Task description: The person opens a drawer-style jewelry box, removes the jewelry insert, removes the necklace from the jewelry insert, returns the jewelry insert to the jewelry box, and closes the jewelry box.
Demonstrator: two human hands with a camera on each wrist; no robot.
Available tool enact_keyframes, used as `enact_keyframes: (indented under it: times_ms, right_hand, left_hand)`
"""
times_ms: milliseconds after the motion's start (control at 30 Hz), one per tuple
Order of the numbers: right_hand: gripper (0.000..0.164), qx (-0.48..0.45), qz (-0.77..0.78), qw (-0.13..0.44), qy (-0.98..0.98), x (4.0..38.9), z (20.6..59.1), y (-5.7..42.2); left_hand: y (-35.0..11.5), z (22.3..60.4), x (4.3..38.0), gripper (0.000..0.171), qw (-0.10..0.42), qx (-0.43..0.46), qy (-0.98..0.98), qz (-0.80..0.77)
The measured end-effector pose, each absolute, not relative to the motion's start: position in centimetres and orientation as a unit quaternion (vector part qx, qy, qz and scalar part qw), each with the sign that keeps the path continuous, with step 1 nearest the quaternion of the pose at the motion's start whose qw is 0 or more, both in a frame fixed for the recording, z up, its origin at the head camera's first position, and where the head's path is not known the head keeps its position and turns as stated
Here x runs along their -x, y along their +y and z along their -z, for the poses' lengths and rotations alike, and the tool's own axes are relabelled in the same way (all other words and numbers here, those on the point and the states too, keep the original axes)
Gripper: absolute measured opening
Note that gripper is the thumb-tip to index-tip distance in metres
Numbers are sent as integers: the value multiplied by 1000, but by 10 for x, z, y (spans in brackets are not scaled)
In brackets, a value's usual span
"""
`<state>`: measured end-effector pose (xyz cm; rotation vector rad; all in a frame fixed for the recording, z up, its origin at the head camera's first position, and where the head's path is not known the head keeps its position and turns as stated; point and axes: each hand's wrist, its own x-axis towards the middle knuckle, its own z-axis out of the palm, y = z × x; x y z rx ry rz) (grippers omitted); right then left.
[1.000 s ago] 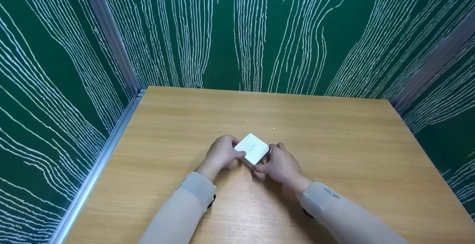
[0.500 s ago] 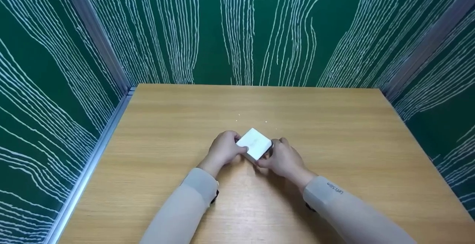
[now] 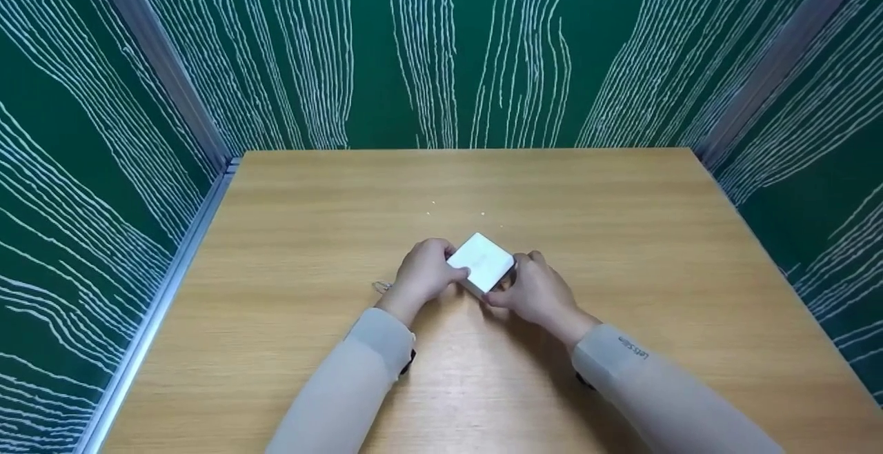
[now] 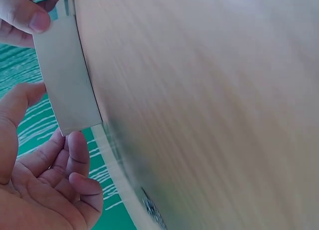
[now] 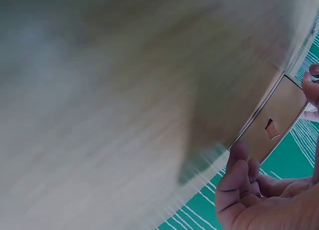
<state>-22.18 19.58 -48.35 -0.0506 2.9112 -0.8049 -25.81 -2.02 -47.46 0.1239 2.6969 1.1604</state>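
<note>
Both hands hold a small white box point(image 3: 481, 262) between them, turned cornerwise in the head view. On its left edge the left hand point(image 3: 425, 273) grips it, thumb lying on the top face. The right hand point(image 3: 541, 293) grips the opposite side, thumb at the near corner. In the left wrist view the box's side point(image 4: 67, 75) is plain and pale, with the left hand's fingers point(image 4: 77, 155) at one end. A dark-edged side with a small cut or torn flap point(image 5: 270, 129) shows in the right wrist view, close to the right hand's fingers.
A small silvery, chain-like thing point(image 3: 381, 287) lies on the wooden table point(image 3: 310, 219) just left of the left wrist. Several tiny white specks, one of them a bright speck point(image 3: 483, 214), lie beyond the box. Green walls point(image 3: 379, 61) with white lines enclose the table.
The head view has shifted. Both hands and the box have moved to the right over the table, and the silvery thing now shows left of the left wrist. The grip looks the same.
</note>
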Motion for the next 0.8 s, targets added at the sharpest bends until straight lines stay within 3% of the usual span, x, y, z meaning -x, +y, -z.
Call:
enact_keyframes:
  times_ms: [233,433,800]
  right_hand:
    - [73,19,265,69,962,220,483,195]
    - [85,16,271,76,959,220,482,196]
    - [83,16,277,81,957,226,479,201]
  left_hand:
    - [-21,473,255,36,101,-38,916,-386]
    - [-19,471,254,38,100,-37,919,-379]
    - [-13,469,258,42,106,-42,927,-357]
